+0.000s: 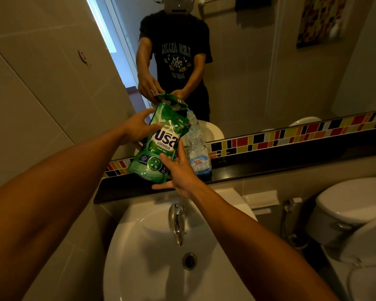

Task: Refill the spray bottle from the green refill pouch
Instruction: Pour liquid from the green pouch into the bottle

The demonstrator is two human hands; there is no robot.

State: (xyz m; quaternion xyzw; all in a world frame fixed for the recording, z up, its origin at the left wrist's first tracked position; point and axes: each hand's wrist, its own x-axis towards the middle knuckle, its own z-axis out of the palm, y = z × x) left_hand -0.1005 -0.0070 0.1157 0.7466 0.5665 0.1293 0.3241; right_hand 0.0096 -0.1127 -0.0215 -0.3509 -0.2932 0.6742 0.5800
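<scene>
The green refill pouch (159, 146) stands tilted on the black ledge (269, 168) above the sink, white lettering facing me. My left hand (137, 127) grips its upper left side, thumb on the front. My right hand (180, 170) rests against its lower right edge with fingers spread, thumb on the front. Just right of the pouch stands a clear plastic bottle (198, 148) with a blue and white label; its top is partly hidden behind the pouch, so no spray head shows.
A white sink (143, 257) with a chrome tap (177, 222) lies below the ledge. A mirror (258, 72) behind reflects a person. A coloured tile strip (291, 133) runs along the ledge. A toilet (352, 209) and a tissue box (261, 198) are at right.
</scene>
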